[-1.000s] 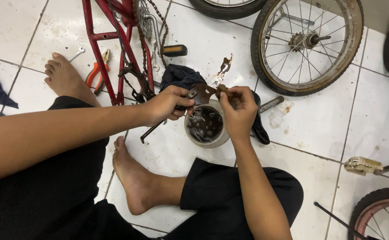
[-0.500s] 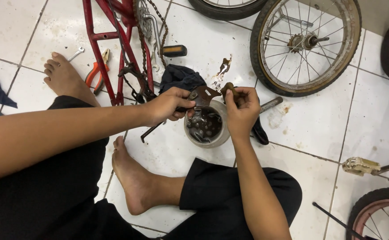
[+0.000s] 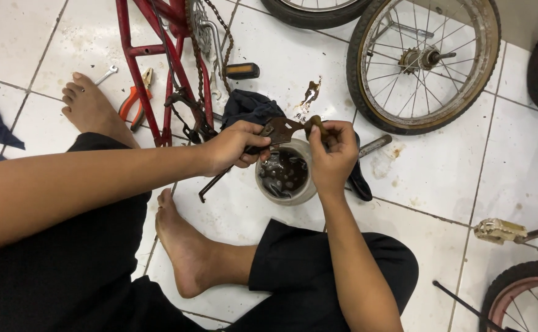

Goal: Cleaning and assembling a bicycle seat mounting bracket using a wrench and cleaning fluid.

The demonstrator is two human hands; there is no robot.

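Gripping a rusty metal bracket [image 3: 281, 130] over the white bowl [image 3: 285, 175] of dark liquid — left hand [image 3: 232, 146] clenched on it, right hand [image 3: 332, 154] pinching its end — barely shifted since earlier.

You are working under bright, even indoor light. The white floor tiles [image 3: 515, 166] reflect it softly, without hard glare. Short, soft shadows sit just beside your feet and under the wheel [image 3: 423, 61]. Focus is sharp around the cup [image 3: 284, 178]; your near forearm looks slightly soft. Tile lines bend a little toward the frame edges.
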